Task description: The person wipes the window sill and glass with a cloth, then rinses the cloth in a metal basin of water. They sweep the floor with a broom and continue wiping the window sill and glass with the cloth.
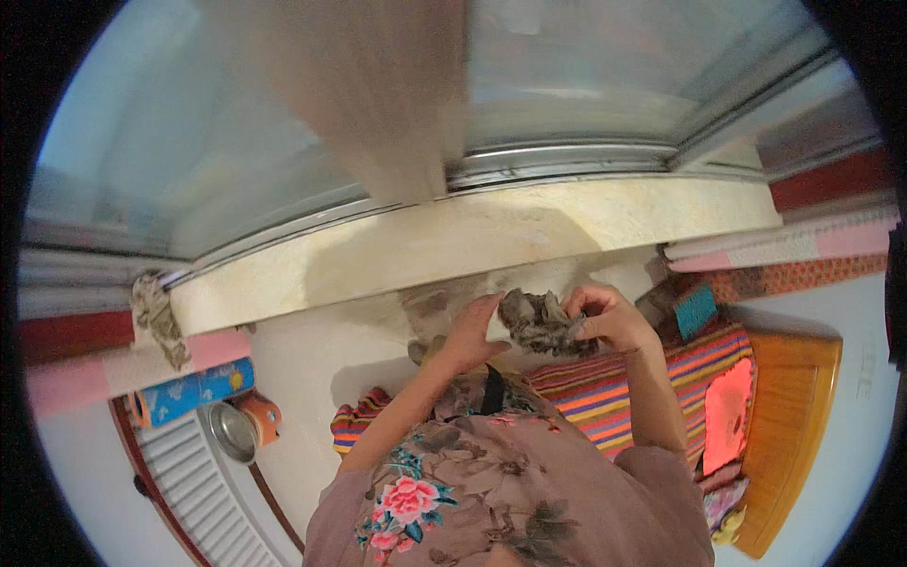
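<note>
A crumpled grey, dirty-looking cloth (538, 320) hangs in front of my body, just below the edge of a cream stone window sill (453, 244). My right hand (608, 315) pinches the cloth at its right side between thumb and bent fingers. At the cloth's left edge is my left hand (471, 333), thumb and fingers apart. Whether its fingertips touch the fabric is hard to tell. Beyond the sill rise window panes (567, 92) with a metal frame track (567, 159).
Another dirty cloth (159, 319) drapes over the sill's left end. A metal bowl (232, 431), a blue patterned roll (195, 391) and a white radiator (202, 482) are at lower left. Right of me lie a striped cover (595, 404) and a wooden board (793, 425).
</note>
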`<action>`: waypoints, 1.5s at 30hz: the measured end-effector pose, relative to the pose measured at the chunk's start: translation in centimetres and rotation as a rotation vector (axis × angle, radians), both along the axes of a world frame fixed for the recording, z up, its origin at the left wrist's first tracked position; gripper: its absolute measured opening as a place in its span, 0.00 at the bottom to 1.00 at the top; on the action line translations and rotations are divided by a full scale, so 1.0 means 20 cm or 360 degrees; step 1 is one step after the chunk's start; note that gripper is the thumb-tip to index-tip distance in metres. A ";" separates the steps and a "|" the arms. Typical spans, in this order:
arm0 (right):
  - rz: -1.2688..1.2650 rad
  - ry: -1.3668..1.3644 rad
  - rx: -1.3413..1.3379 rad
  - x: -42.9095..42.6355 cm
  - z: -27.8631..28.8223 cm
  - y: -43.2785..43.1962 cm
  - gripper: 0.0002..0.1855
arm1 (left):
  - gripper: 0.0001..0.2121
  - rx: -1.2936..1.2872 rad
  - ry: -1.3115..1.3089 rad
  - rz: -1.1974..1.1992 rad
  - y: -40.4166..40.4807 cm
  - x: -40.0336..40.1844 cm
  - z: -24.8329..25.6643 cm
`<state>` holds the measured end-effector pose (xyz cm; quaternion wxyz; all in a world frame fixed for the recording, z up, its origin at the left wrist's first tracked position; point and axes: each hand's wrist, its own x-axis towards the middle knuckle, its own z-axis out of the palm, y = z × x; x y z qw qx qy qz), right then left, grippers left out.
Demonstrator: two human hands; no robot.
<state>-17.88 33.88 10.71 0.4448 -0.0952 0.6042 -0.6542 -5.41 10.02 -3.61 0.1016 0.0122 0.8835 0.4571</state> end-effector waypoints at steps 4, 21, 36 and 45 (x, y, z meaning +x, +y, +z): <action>0.0231 0.0029 -0.0145 -0.06 0.06 -0.26 0.14 | 0.31 0.0572 0.0375 0.0296 -0.10 0.11 -0.27; 0.1341 0.1877 -0.0112 0.54 0.11 -1.81 0.22 | 0.24 0.2615 0.0277 0.1887 -0.92 0.92 0.13; 0.0729 0.2467 -0.0520 1.20 -0.13 -3.88 0.30 | 0.09 0.2501 0.0833 0.2885 -1.45 1.88 0.20; 0.0952 0.2546 0.0095 1.43 -0.48 -4.40 0.26 | 0.17 0.2354 0.1038 0.2995 -1.48 2.13 0.05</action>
